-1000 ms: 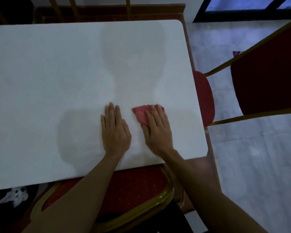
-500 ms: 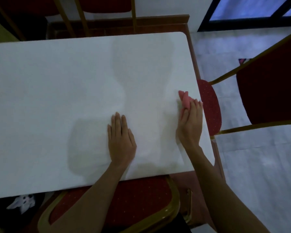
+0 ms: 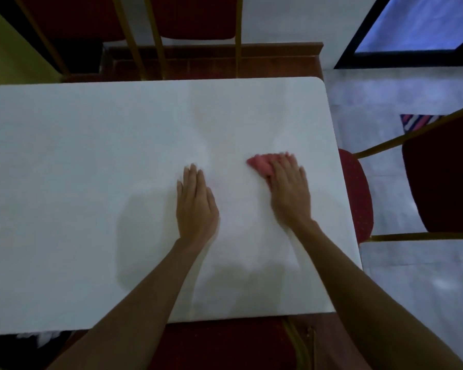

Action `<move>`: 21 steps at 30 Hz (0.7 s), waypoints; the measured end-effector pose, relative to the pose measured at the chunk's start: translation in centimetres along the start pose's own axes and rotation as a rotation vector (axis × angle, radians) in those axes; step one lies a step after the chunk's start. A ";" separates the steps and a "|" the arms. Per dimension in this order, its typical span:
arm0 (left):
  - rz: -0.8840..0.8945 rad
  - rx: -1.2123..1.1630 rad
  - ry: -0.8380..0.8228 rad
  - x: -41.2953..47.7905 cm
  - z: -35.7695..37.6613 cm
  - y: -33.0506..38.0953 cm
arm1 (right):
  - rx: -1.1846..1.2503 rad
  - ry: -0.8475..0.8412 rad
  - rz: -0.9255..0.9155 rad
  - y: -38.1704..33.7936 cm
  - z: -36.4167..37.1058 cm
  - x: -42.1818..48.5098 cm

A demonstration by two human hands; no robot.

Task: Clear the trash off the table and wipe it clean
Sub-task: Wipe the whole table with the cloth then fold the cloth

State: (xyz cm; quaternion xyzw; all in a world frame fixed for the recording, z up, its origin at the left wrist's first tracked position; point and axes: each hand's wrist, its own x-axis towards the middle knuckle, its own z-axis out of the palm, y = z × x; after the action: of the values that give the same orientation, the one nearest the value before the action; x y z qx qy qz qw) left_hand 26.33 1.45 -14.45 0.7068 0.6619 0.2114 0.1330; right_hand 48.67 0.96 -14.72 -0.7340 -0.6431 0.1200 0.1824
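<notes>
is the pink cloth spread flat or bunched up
Bunched up: the pink cloth is a small wad, mostly covered by the right hand pressing it to the table.

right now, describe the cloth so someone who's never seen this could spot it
Start at the white table that fills most of the view. Near its right edge the right hand presses down, and the cloth sticks out from beneath it. It is small, bunched and pink, paler than the dark red chair seat past the edge.
</notes>
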 end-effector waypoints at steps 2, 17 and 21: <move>-0.002 0.046 -0.015 0.0 0.6 -0.2 | 0.044 0.103 0.187 3.1 -1.5 2.5; 0.016 0.160 -0.010 -0.4 2.3 -0.3 | -0.055 -0.013 -0.289 -8.3 5.0 8.8; -0.052 -0.012 -0.011 1.0 2.3 2.0 | -0.073 -0.001 -0.020 -0.4 1.1 10.8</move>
State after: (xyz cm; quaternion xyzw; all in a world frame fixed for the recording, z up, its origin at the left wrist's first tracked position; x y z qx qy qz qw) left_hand 29.21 2.45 -15.43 0.6898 0.6780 0.2079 0.1461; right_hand 49.37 11.75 -14.89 -0.7337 -0.6543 0.0950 0.1566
